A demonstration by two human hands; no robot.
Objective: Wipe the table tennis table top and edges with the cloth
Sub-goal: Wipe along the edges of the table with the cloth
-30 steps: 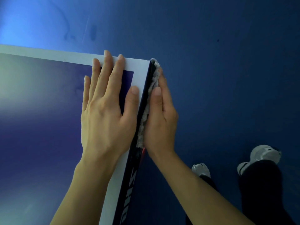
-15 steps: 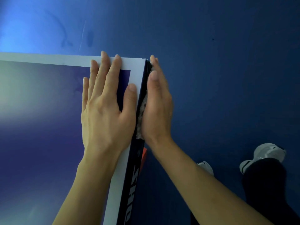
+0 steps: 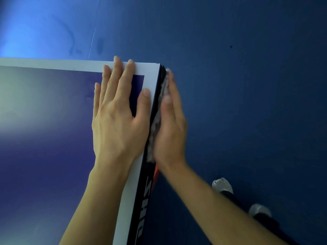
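Note:
The blue table tennis table [image 3: 44, 138] fills the left of the view, with a white border line and its far right corner near the top middle. My left hand [image 3: 118, 119] lies flat on the top beside that corner, fingers straight and spread. My right hand [image 3: 170, 126] presses a grey fluffy cloth [image 3: 158, 117] flat against the table's black side edge [image 3: 141, 214], fingers straight and pointing toward the corner. Most of the cloth is hidden between my palm and the edge.
A dark blue floor [image 3: 247, 85] lies beyond and to the right of the table. My two feet in light shoes [image 3: 223, 185] stand at the lower right. White lettering runs along the black side edge, with an orange patch [image 3: 156, 174] below it.
My right hand has slid the cloth a little back along the side edge from the corner. The left hand stays flat on the top. The view has shifted slightly.

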